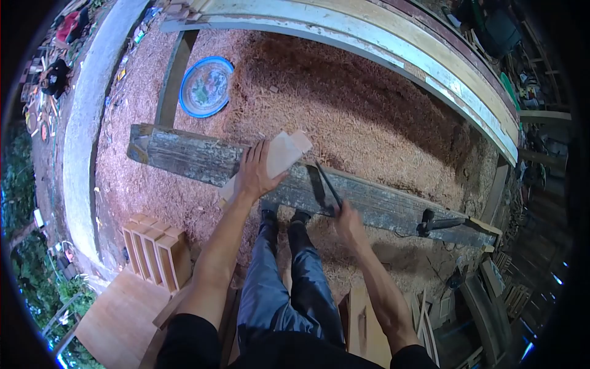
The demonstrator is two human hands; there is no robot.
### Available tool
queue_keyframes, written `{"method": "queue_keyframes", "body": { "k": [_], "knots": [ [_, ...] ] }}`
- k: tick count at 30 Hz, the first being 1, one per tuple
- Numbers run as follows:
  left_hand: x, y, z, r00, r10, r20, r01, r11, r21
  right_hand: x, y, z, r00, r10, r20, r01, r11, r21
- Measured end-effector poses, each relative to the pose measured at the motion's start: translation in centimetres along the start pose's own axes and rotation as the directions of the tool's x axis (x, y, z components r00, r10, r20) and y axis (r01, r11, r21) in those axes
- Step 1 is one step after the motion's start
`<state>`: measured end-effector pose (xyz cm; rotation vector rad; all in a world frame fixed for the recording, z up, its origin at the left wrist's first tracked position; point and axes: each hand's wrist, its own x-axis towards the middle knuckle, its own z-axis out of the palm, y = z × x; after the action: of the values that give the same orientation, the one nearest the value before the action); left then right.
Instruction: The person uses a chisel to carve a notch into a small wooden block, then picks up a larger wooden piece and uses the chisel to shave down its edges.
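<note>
My left hand (255, 172) lies over a pale wooden piece (284, 154), fingers across its top and thumb along its near side, holding it against a weathered plank (369, 200). The piece slants across the plank, and its stepped, narrower end juts past the far edge. In my right hand (348, 222) is a dark, slim, straight tool (328, 183), fingers closed round its near end. Its tip points up toward the wooden piece, apart from it. Whether it is a file or a chisel cannot be made out.
A hammer-like tool with a dark head (425, 222) lies at the plank's right end. Beyond the plank are a blue-rimmed round tray (207, 87) on wood shavings and a long bench of boards (369, 37). Slatted wooden frames (157, 252) stand at lower left.
</note>
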<state>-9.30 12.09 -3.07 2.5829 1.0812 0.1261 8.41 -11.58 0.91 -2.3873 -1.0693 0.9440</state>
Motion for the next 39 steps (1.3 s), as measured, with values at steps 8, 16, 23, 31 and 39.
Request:
{"method": "queue_keyframes", "body": {
  "k": [8,16,23,31,39],
  "knots": [
    [0.2,0.7,0.1,0.998,-0.062,0.024,0.065,0.981,-0.182,-1.9,0.5,-3.1,0.966,0.242,0.088,-0.244,0.970,0.014],
    [-1.6,7.1,-8.8,0.964,-0.002,-0.266,-0.105,0.916,-0.387,-0.5,-7.4,-4.6,0.997,0.061,0.035,-0.059,0.440,0.896],
    [-4.7,8.9,-11.3,0.919,-0.043,-0.391,-0.248,0.707,-0.662,-3.7,-15.3,-9.6,0.986,-0.121,-0.110,0.147,0.355,0.923],
    [-5.5,9.5,-20.1,0.931,0.183,-0.316,-0.352,0.678,-0.645,-4.2,-15.2,-9.1,0.997,-0.055,-0.047,0.072,0.650,0.756],
    [-4.0,9.8,-20.9,0.955,0.194,-0.223,-0.288,0.785,-0.549,-4.7,-18.1,-11.2,0.944,-0.156,-0.291,0.292,0.807,0.514]
  ]
}}
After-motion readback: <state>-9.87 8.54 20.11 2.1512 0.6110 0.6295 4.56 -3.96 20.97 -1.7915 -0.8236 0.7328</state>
